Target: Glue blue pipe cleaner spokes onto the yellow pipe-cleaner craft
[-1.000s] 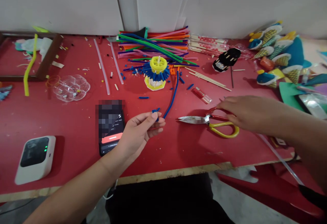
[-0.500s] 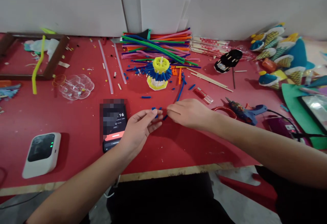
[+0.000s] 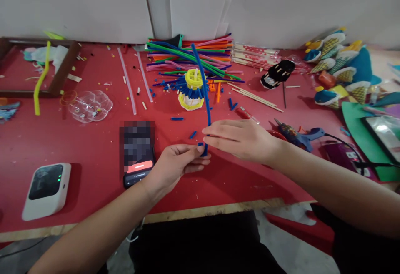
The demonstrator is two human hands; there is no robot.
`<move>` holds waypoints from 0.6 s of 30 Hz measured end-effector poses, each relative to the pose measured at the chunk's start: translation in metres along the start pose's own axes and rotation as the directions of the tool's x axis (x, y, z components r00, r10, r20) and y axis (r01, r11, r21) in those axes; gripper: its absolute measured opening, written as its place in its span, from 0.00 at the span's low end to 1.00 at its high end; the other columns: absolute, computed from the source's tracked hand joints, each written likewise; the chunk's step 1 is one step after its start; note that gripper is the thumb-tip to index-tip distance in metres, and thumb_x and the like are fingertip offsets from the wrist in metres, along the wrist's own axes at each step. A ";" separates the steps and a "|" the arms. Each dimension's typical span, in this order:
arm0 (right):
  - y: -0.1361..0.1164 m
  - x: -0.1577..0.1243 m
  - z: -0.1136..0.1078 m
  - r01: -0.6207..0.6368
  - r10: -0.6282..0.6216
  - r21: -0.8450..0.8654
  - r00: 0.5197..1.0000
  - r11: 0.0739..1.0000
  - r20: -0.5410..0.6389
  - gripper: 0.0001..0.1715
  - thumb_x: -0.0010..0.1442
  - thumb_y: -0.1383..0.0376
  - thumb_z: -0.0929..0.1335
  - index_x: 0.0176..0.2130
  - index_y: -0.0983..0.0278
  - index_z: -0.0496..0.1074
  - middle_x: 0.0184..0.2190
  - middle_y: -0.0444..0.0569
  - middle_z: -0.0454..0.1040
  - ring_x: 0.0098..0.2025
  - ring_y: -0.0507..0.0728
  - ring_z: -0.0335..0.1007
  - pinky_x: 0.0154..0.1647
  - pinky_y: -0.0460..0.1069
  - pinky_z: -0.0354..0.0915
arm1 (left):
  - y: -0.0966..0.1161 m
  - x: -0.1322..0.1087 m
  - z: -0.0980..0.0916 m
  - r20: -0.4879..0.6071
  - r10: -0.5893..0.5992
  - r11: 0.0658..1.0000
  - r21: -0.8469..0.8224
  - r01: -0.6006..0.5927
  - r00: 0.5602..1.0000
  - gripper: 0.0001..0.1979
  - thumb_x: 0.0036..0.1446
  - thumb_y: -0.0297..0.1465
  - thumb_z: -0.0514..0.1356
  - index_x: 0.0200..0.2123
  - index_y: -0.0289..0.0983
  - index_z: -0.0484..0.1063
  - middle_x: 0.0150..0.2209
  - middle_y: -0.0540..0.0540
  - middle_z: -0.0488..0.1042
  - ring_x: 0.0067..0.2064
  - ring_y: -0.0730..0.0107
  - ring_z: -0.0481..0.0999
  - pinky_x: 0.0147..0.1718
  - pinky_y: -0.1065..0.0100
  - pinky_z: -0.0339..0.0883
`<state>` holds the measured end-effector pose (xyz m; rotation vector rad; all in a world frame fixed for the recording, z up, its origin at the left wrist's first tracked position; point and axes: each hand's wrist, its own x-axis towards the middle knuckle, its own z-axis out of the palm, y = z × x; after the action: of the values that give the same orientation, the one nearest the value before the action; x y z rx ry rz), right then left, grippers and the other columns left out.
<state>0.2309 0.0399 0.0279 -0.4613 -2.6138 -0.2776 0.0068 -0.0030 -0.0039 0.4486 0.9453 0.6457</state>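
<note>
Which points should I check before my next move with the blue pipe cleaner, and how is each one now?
1. Right hand gripping the blue pipe cleaner: ok.
2. Left hand pinching short blue pieces: ok.
3. Number of pieces pinched: cannot tell, partly hidden.
4. Yellow-and-blue model upright: ok.
5. Red table free of blue offcuts: not ok, several lie loose.
6. Glue gun cool: cannot tell.

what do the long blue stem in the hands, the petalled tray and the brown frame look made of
Long blue stem: likely pipe cleaner; matte, without highlights.
Petalled tray: probably clear plastic, glossy; red tabletop shows through.
Brown frame: maybe wood; dark, smooth-looking, grain unreadable.
</note>
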 end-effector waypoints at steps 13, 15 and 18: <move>-0.001 0.005 0.005 -0.017 0.017 0.099 1.000 0.995 -0.001 0.21 0.76 0.70 0.59 0.43 0.68 0.81 0.44 0.54 0.86 0.46 0.57 0.83 0.48 0.50 0.81 | 0.000 0.000 0.002 -0.028 -0.028 1.000 0.012 0.029 0.999 0.14 0.46 0.37 0.81 0.31 0.36 0.85 0.34 0.44 0.88 0.34 0.72 0.86 0.32 0.76 0.78; -0.002 0.002 0.008 -0.047 0.047 0.136 0.999 0.990 0.005 0.21 0.76 0.70 0.59 0.44 0.67 0.80 0.44 0.54 0.86 0.47 0.57 0.83 0.48 0.50 0.81 | -0.001 0.000 0.003 -0.041 -0.040 0.999 0.022 0.041 0.998 0.12 0.49 0.36 0.79 0.32 0.36 0.85 0.36 0.43 0.88 0.33 0.73 0.85 0.32 0.76 0.77; -0.004 -0.001 0.010 -0.068 0.064 0.185 0.998 0.980 0.025 0.19 0.75 0.70 0.60 0.44 0.67 0.80 0.44 0.55 0.85 0.47 0.57 0.83 0.49 0.51 0.80 | -0.004 0.001 0.004 -0.020 -0.018 0.999 0.033 0.018 1.000 0.14 0.48 0.37 0.79 0.31 0.35 0.84 0.36 0.43 0.88 0.33 0.72 0.84 0.32 0.74 0.77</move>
<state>0.2258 0.0391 0.0184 -0.4859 -2.6052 -0.0066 0.0114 -0.0060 -0.0050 0.4638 0.9786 0.6194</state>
